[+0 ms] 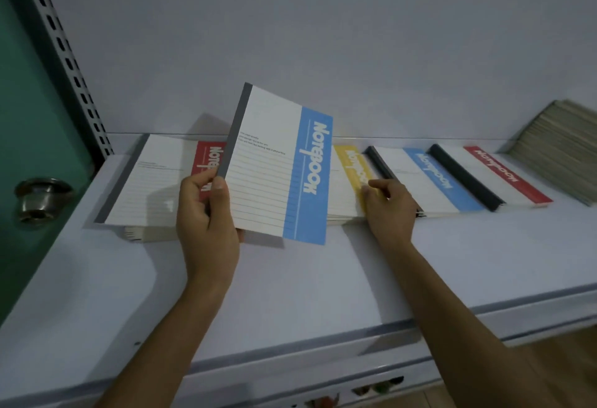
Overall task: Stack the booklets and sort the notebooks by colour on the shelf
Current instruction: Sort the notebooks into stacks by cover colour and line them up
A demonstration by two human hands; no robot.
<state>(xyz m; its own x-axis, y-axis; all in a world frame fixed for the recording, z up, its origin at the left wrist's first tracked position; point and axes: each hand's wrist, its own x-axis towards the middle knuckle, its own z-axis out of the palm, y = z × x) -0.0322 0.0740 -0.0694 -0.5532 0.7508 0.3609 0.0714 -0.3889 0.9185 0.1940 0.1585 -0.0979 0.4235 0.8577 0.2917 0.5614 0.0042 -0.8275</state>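
Note:
My left hand holds a blue-banded notebook by its grey spine, lifted and tilted above the white shelf. Behind it to the left lies a red-banded notebook on a low pile. My right hand rests its fingertips on the edge of a yellow-banded notebook lying on a pile. Further right lie another blue-banded notebook and another red-banded notebook, each with a dark spine.
A slanted stack of beige booklets leans at the far right of the shelf. A green door with a metal knob stands at the left, beside a slotted shelf upright. The shelf's front edge runs below my arms.

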